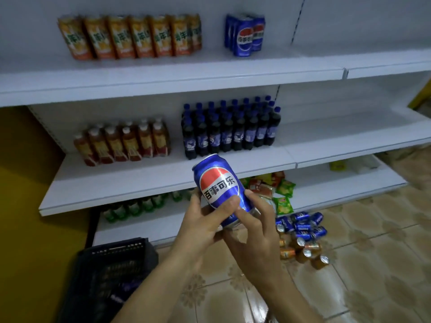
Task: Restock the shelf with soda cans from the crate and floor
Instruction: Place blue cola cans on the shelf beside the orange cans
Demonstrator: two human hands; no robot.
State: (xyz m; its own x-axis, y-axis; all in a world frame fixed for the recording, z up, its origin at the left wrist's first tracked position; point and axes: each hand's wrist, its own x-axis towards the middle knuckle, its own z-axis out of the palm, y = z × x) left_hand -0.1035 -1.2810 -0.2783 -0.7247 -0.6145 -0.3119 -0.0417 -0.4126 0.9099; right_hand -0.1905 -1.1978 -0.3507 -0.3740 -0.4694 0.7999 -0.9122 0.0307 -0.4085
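Left hand (201, 221) and right hand (253, 231) both grip the lower half of a blue can (218, 183), its long axis tilted up-left, held near, below the shelved cans (245, 34) on the far top shelf (163, 74).

1. The near blue can (218, 187) says "百事可乐" on a white band.
2. The blue cans (245, 36) on the top shelf (163, 75) show "百事可".
3. The orange cans (130, 37) have words too blurry to read.
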